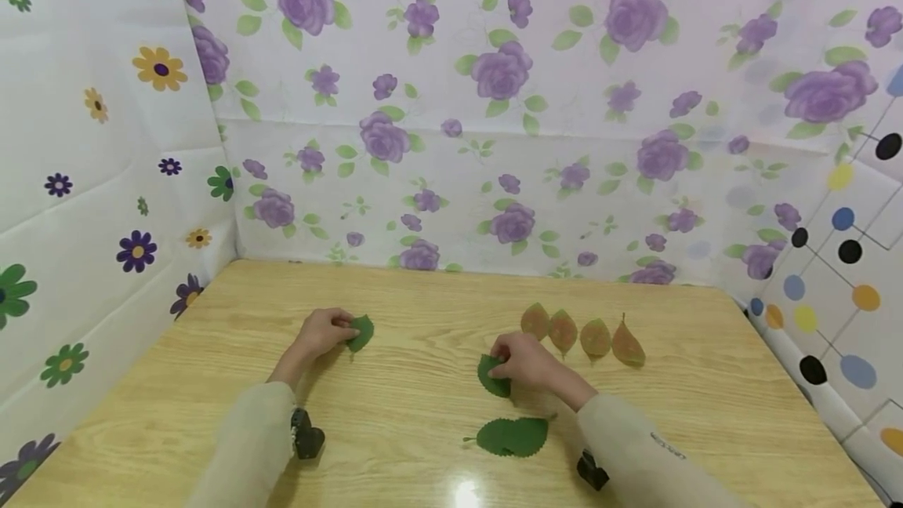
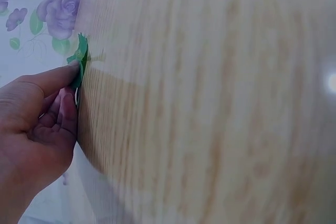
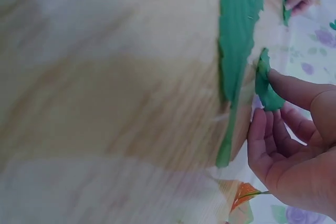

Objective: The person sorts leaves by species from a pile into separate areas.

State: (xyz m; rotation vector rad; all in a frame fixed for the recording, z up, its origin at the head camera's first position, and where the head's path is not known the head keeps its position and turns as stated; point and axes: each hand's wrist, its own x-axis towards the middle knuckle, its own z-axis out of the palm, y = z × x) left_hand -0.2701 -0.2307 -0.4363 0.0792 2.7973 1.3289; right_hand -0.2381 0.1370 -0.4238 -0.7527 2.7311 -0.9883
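Note:
Over the left part of the table, my left hand (image 1: 327, 333) pinches a small green leaf (image 1: 362, 332) between thumb and fingers. The left wrist view shows that leaf (image 2: 80, 56) edge-on, just at the wood surface. My right hand (image 1: 527, 361) holds another green leaf (image 1: 492, 376) by thumb and fingertips, right of the middle. That leaf (image 3: 265, 82) looks slightly bent in the right wrist view. Nearer the front, below the right hand, green leaves (image 1: 513, 437) lie overlapped with stems pointing outward. Behind the right hand, several reddish-orange leaves (image 1: 596, 338) lie in a row.
The wood-grain table (image 1: 423, 312) meets a purple-flowered cloth (image 1: 451, 179) at its back edge. A cloth with coloured flowers (image 1: 106, 179) hangs on the left, one with dots (image 1: 843, 296) on the right. Black wrist devices (image 1: 307, 433) sit near both sleeves.

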